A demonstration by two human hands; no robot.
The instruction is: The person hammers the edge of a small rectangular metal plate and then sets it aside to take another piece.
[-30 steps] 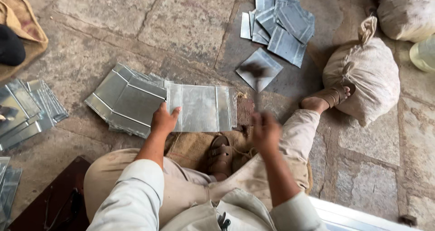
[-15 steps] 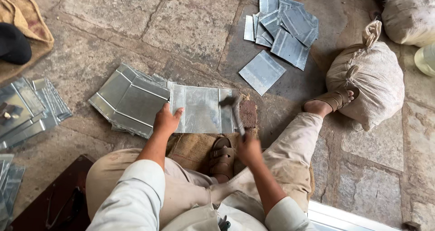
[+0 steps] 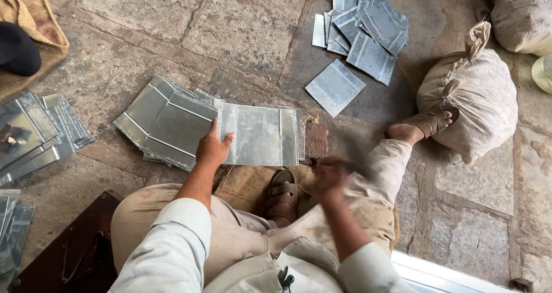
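From the head view, I see my left hand (image 3: 211, 149) pressing flat, fingers spread, on the metal sheet's (image 3: 259, 135) left end; the sheet's long axis runs left-right. My right hand (image 3: 330, 178) blurs just right of it; grip unreadable. The sheet is dull grey, creased.

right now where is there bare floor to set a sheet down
Bare stone floor lies open beyond the metal sheet under the left hand, between the burlap mat and the scattered sheets. It is crowded along the stacked sheets and near the sack.
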